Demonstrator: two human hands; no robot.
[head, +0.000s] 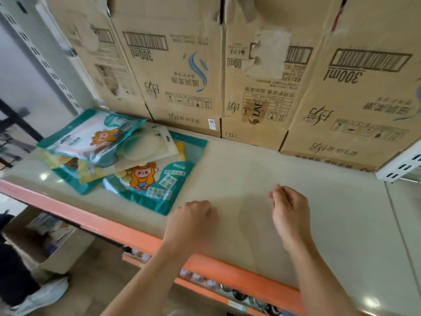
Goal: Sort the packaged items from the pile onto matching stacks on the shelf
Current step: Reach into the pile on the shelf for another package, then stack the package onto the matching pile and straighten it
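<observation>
Two curled, empty fists, left hand (pixel 193 222) and right hand (pixel 290 210), over smooth beige shelf (pixel 250 167), near glossy flat pouches (pixel 145 179).

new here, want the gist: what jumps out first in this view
A messy pile of packages, mostly teal with an orange cartoon figure, lies at the left end of the shelf. Behind it, big cardboard boxes with upside-down print line the back. Near the orange front edge, the left hand and right hand are empty, fingers curled.

Teal packets (pixel 157 179) printed with an orange cartoon figure, cream shelf (pixel 262 179) edged orange, brown cardboard boxes (pixel 182 76)
</observation>
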